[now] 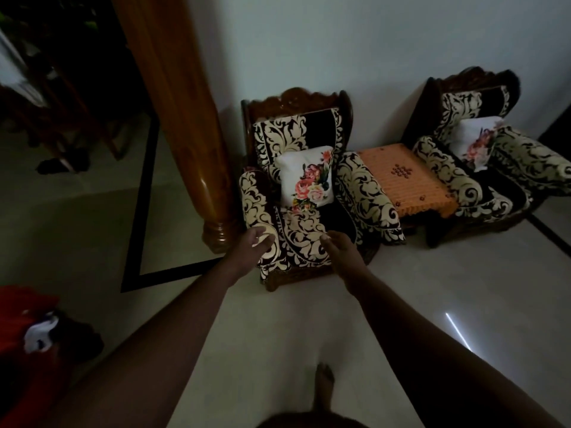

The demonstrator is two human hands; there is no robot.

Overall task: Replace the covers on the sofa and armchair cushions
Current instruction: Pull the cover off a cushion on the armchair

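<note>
A carved wooden armchair stands against the wall, draped in dark covers with a cream leaf pattern. A white cushion with pink roses leans on its backrest. My left hand reaches to the front end of the chair's left armrest cover, fingers relaxed over it. My right hand hovers at the front edge of the seat cover, fingers loosely extended and holding nothing. A second armchair with the same covers and a floral cushion stands to the right.
An orange-covered stool sits between the two chairs. A thick wooden pillar rises just left of the near chair. Red and white cloth lies at the lower left. My bare foot stands on the pale tiled floor.
</note>
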